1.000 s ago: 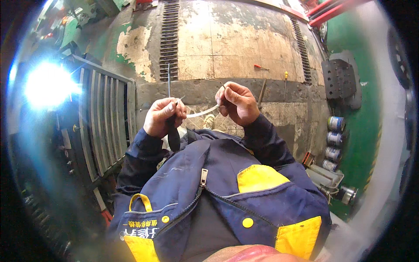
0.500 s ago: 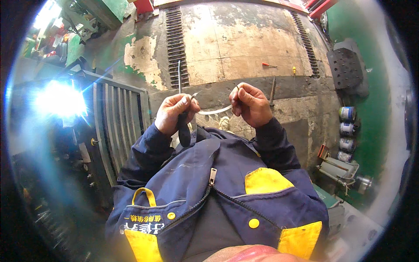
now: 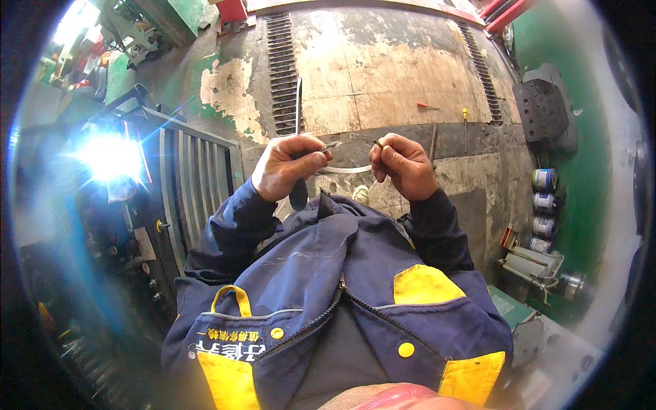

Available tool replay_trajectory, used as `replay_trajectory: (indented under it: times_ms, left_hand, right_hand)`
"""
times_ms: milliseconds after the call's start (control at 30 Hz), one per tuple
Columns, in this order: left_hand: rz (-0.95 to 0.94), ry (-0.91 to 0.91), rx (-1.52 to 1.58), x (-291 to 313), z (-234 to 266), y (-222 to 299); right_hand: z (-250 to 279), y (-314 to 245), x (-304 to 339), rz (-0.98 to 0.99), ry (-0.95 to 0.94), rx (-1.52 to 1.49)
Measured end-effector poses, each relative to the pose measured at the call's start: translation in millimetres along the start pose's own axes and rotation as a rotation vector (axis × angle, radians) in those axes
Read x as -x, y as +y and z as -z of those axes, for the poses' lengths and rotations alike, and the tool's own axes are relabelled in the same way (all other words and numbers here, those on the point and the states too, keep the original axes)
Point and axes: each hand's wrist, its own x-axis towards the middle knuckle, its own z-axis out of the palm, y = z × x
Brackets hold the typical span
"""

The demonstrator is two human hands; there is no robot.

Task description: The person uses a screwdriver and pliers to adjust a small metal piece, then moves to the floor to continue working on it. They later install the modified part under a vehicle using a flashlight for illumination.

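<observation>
My left hand (image 3: 290,166) is closed around a long, narrow tool with a dark rounded handle (image 3: 298,195); its thin bar (image 3: 298,102) sticks up past the fingers. From its fingertips a small pointed grey tip (image 3: 332,145) juts toward the right. My right hand (image 3: 410,167), also closed, pinches a thin, dark wire-like piece (image 3: 374,142), whose end faces the grey tip across a small gap. Between the hands, lower down, curves a pale strip (image 3: 348,169); my fingers hide both of its ends, and I cannot tell whether it is held.
A slatted metal frame (image 3: 198,164) stands at left beside a glaring lamp (image 3: 109,157). On the floor lie a red screwdriver (image 3: 427,106), a yellow-handled one (image 3: 465,116) and a hammer-like tool (image 3: 434,142). Several cans (image 3: 544,180) and a dark perforated plate (image 3: 541,106) line the right.
Both hands have shifted slightly to the right in the picture. My left hand has turned, its back rising and fingertips pointing more to the right; the grey tip now lies flatter.
</observation>
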Motion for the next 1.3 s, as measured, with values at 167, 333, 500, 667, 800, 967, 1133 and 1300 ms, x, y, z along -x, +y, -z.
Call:
replay_trajectory:
  times_ms: [167, 333, 500, 667, 800, 967, 1133, 1300]
  left_hand:
    - [-0.156, -0.055, -0.125, -7.4, -13.7, 9.4]
    - [-0.171, -0.005, -0.302, -11.2, -18.5, 9.4]
    - [-0.193, 0.084, -0.432, -10.5, -20.6, 7.4]
    - [-0.116, 0.26, -0.457, 11.7, -10.6, 3.2]
    - [-0.16, 0.476, -0.538, 69.5, 26.5, 5.4]
    - [-0.062, 0.73, -0.278, 157.9, 72.4, 8.8]
    - [0.008, 0.919, -0.348, 205.4, 87.1, 4.7]
    - [0.019, 1.162, -0.523, 246.2, 98.1, 8.0]
  right_hand:
    - [6.1, -8.1, 0.4, -0.011, -0.061, 0.129]
    - [15.3, -19.4, 10.4, 0.006, 0.031, 0.272]
    - [16.6, -17.0, 24.3, 0.082, 0.129, 0.094]
    - [41.0, -15.4, 20.2, 0.102, 0.024, 0.018]
    - [42.2, -13.7, 7.3, -0.007, 0.032, 0.055]
    - [1.7, 7.6, -25.4, -0.051, -0.057, 0.018]
    - [-19.9, 9.0, -58.5, -0.023, -0.14, 0.092]
    - [-29.9, 12.8, -79.4, -0.056, -0.171, 0.131]
